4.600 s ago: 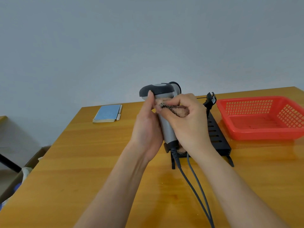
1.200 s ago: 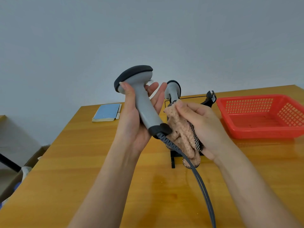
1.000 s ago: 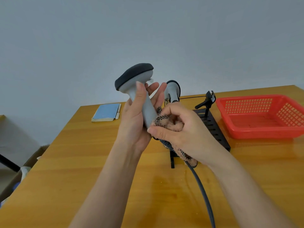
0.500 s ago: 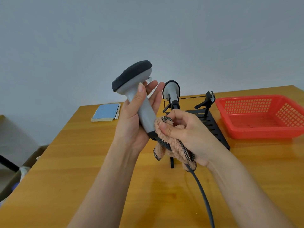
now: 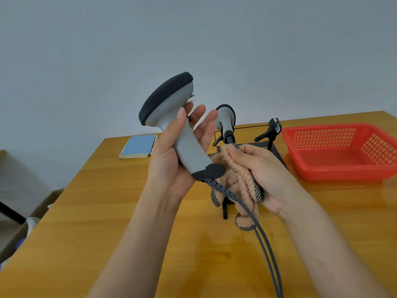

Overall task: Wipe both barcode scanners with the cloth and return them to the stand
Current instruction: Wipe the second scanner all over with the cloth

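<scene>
My left hand (image 5: 171, 168) grips the handle of a grey barcode scanner (image 5: 174, 117) with a black head, raised above the table and tilted left. Its grey cable (image 5: 253, 224) runs down toward me. My right hand (image 5: 264, 171) holds a bunched peach cloth (image 5: 234, 177) with checked edging, pressed against the base of the scanner's handle. A second grey scanner (image 5: 225, 119) sits upright in the black stand (image 5: 277, 151) behind my hands. The stand's right holder (image 5: 272, 130) holds nothing.
A red plastic basket (image 5: 339, 151) sits at the right on the wooden table (image 5: 107, 211). A blue notebook (image 5: 137, 146) lies at the far left. Cardboard boxes stand on the floor beyond the table's left edge.
The scanner has been lifted from in front of the stand and tilted left. The cloth has slid down the handle to its base, and my right hand has opened flatter behind it.
</scene>
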